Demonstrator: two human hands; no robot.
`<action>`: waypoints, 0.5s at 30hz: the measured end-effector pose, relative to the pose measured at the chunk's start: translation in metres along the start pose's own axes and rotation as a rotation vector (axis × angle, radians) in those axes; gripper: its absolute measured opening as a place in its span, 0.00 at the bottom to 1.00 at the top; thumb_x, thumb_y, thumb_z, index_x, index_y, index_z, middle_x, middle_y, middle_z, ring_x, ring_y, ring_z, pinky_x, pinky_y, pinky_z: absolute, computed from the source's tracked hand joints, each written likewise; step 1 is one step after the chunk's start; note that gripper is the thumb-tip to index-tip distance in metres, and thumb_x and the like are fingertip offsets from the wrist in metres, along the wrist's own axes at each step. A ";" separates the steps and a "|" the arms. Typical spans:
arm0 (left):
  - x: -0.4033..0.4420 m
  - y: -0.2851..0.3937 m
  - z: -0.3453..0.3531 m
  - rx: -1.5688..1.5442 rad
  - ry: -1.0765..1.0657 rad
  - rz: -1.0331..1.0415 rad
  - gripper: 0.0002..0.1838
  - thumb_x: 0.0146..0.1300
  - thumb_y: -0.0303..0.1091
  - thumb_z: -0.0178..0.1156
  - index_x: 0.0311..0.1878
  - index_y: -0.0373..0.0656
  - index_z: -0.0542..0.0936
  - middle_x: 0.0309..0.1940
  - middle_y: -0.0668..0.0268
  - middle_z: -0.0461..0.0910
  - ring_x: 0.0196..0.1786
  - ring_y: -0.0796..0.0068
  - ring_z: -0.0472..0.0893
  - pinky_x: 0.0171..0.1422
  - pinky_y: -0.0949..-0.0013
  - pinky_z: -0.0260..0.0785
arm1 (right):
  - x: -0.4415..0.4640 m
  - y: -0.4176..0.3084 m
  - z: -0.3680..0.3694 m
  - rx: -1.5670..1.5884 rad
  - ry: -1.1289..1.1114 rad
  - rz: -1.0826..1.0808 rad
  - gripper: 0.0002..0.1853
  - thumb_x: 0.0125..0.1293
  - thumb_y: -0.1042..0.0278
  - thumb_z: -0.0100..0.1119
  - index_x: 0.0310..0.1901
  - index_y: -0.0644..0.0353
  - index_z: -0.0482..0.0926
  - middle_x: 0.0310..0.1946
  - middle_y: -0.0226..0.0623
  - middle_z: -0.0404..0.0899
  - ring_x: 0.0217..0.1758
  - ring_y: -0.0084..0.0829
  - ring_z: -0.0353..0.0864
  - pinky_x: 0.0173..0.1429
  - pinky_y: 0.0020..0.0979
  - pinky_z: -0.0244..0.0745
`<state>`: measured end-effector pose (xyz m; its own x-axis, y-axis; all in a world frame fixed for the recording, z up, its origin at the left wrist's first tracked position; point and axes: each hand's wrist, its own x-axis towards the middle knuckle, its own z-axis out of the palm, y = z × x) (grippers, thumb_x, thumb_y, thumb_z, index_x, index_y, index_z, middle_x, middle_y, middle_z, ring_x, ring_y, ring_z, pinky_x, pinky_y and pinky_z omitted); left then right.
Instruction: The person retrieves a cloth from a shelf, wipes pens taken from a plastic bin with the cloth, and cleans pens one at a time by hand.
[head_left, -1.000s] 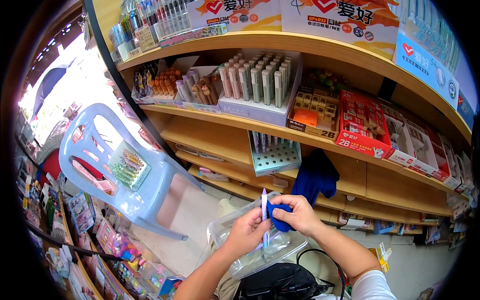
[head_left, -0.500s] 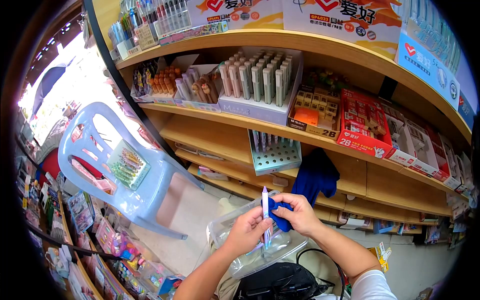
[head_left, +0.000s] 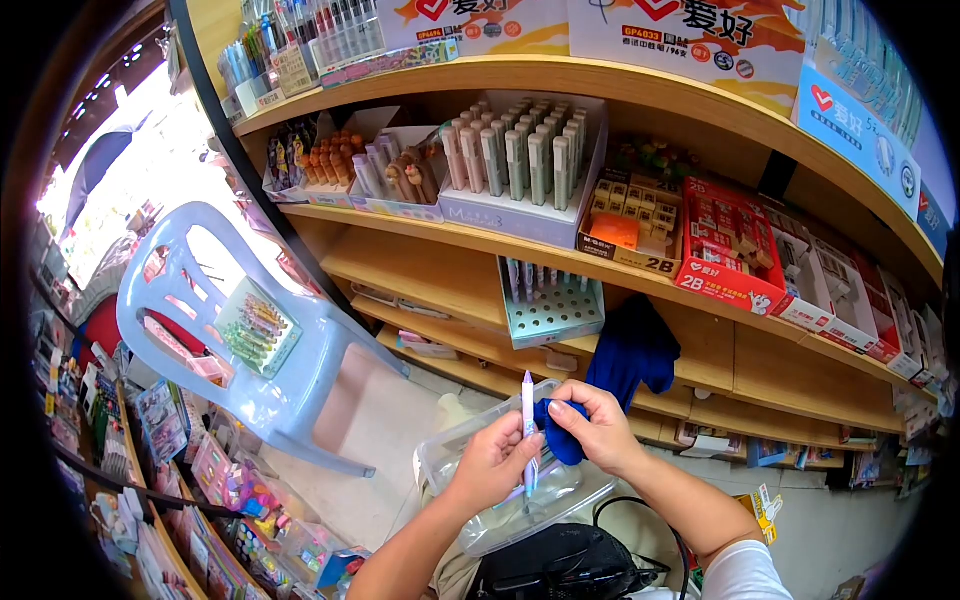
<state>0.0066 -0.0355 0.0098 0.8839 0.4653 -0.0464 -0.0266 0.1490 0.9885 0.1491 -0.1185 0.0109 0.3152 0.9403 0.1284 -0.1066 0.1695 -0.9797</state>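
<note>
Upright in my left hand (head_left: 492,462) is a slim white and purple pen (head_left: 528,402), its pointed purple end up. My right hand (head_left: 592,432) grips a dark blue cloth (head_left: 566,446), bunched against the pen's side. Below both hands sits a clear plastic bin (head_left: 450,455), with what looks like another pen partly hidden inside. A second dark blue cloth (head_left: 632,350) hangs over the shelf edge behind my right hand. On the lower shelf stands a pen holder box (head_left: 548,325) with holes, several pens in its back row.
Pen boxes (head_left: 515,215) and a red 2B box (head_left: 735,290) line the shelf ahead. At the left stands a blue plastic chair (head_left: 250,400) with a box of pens (head_left: 260,330) on its seat. A black bag (head_left: 550,570) lies near my lap.
The pen has shifted very slightly left in my left hand. My right hand's fingers and the blue cloth have moved a little against the pen.
</note>
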 end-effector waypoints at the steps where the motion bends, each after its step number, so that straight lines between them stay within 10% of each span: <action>1: 0.000 0.000 0.001 0.021 0.014 0.019 0.06 0.63 0.29 0.50 0.42 0.39 0.70 0.23 0.70 0.72 0.23 0.85 0.71 0.25 0.81 0.64 | 0.000 0.000 0.000 0.010 -0.019 0.013 0.07 0.64 0.68 0.51 0.35 0.64 0.73 0.33 0.27 0.73 0.38 0.16 0.68 0.43 0.20 0.65; 15: 0.000 -0.002 -0.004 0.042 0.121 -0.023 0.08 0.65 0.35 0.48 0.37 0.41 0.67 0.20 0.70 0.71 0.20 0.87 0.68 0.23 0.82 0.60 | 0.003 0.004 -0.013 0.448 0.076 0.157 0.07 0.65 0.66 0.49 0.41 0.59 0.69 0.33 0.26 0.73 0.36 0.15 0.71 0.41 0.18 0.67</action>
<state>0.0044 -0.0327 0.0070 0.8210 0.5647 -0.0841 0.0154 0.1253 0.9920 0.1621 -0.1188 0.0049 0.3290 0.9433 -0.0433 -0.5491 0.1538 -0.8215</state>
